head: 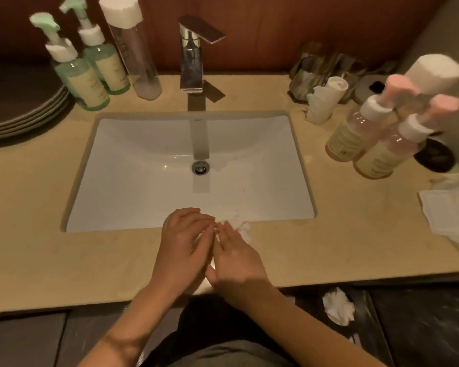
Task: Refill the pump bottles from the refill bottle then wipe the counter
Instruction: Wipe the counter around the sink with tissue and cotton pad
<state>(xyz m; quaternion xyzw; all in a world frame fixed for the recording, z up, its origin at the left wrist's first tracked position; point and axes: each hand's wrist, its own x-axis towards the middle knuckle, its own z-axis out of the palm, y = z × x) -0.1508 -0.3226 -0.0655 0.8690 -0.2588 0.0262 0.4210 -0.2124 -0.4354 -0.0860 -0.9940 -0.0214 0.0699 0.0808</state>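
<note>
Both hands lie flat on the beige counter (64, 260) at its near edge, just in front of the white sink (143, 181). The left hand (182, 247) is spread palm down, its fingers loosely extended toward the sink's near rim. The right hand (236, 258) is also flat and palm down, fingers pointing far and slightly left, so that the fingertips of the two hands meet. Neither hand is clenched around anything; both press on a white tissue (243, 229), of which a crumpled bit shows past the right fingertips and a corner shows below, between the two wrists.

At the far left of the counter stand two green pump bottles (82, 78), side by side and touching, with a tall clear refill bottle (134, 49) capped in white just to their right. A chrome faucet (192, 56) rises behind the sink. At the far right stand two pink pump bottles (361, 136), close together, and behind them a second tall white-capped bottle (435, 72), blurred. A rolled white cloth (325, 99) stands left of the pink bottles, and a folded white towel (451, 218) lies on the right edge of the counter. Dark plates (24, 102) are stacked at the far left. A crumpled white wad (338, 305) lies below the counter's near edge on the right.
</note>
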